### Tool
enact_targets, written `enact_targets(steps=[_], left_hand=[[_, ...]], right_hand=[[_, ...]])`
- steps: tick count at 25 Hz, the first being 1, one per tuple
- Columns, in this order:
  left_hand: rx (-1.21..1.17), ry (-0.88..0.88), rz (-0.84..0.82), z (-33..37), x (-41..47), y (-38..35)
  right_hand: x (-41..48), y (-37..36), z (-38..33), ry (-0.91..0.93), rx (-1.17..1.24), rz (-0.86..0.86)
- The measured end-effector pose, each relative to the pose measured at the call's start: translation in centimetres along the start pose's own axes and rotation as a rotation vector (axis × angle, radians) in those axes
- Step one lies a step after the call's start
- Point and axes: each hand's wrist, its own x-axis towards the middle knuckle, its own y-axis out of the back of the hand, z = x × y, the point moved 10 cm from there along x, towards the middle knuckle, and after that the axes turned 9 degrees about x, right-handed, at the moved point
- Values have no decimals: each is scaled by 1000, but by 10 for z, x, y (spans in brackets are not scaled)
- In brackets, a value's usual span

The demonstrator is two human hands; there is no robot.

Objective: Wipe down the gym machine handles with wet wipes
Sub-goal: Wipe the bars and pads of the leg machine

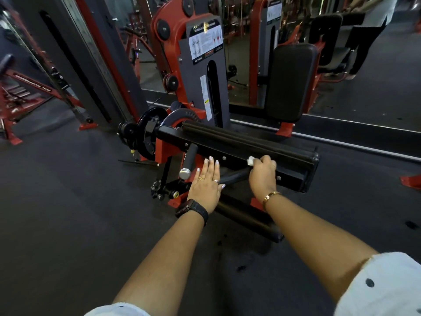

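Observation:
A red and black gym machine (pixel 205 71) stands in front of me. A black handle with a silver end cap (pixel 188 159) sticks out from its low black bar (pixel 239 147). My left hand (pixel 206 187) hovers flat with fingers spread just right of that handle. A second dark handle (pixel 233 176) runs between my hands. My right hand (pixel 262 175) is closed around this second handle's far end, with a crumpled white wet wipe (pixel 251 160) bunched in its fingers.
A black back pad (pixel 291 80) rises at the right of the machine. A mirror wall (pixel 376 53) behind shows a standing person's reflection. Another red machine (pixel 20 92) stands at the left. Dark rubber floor (pixel 68 213) surrounds the machine; a black roller pad (pixel 248 220) lies low under my right wrist.

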Motion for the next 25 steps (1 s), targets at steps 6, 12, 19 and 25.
enact_targets(steps=[6, 12, 19, 25], left_hand=[[-89, 18, 9, -7, -2, 0], [-217, -2, 48, -4, 2, -6], [-2192, 845, 27, -27, -22, -55], [-2363, 873, -131, -20, -30, -69]], right_hand=[[-37, -45, -91, 220, 246, -348], [-8, -8, -16, -58, 26, -122], [-31, -40, -100, 150, 421, -397], [-45, -51, -135, 535, 7, -356]])
